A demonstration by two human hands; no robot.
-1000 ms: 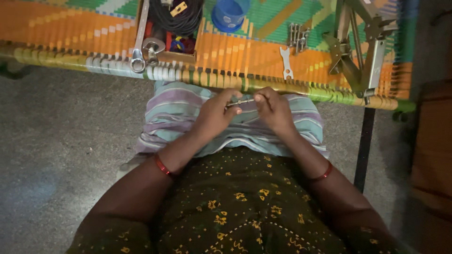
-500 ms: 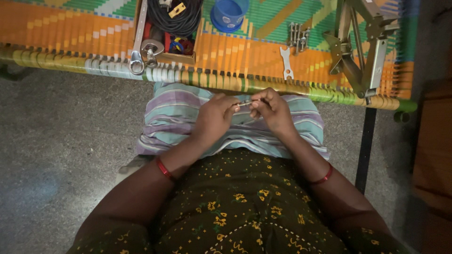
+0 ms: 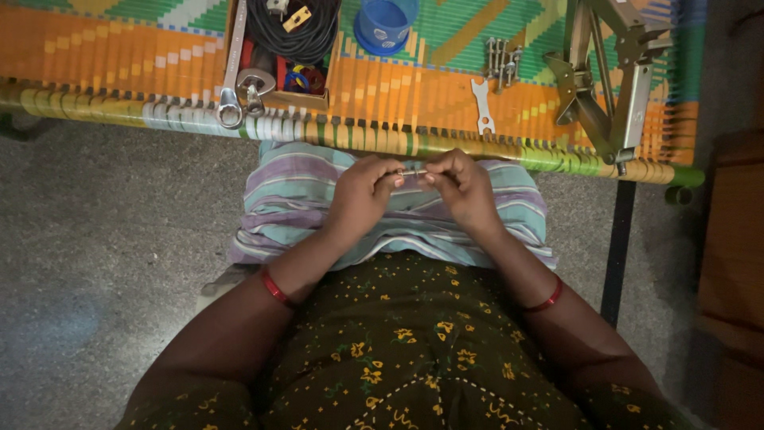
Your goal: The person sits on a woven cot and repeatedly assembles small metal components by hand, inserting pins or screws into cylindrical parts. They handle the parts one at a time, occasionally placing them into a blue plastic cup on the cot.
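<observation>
Bolt (image 3: 412, 172), small and silvery, pinched level between left hand (image 3: 360, 197) and right hand (image 3: 464, 189), over striped cloth (image 3: 294, 199) on lap, near edge of woven cot (image 3: 119, 64). Hands close together, fingertips clamped on either end. Seemingly mid-threading of a small fastener; next move likely called for a steady twist. Nut, if any, hidden by fingers; loose bolts (image 3: 501, 57) and flat spanner (image 3: 481, 107) lay farther off, dim
</observation>
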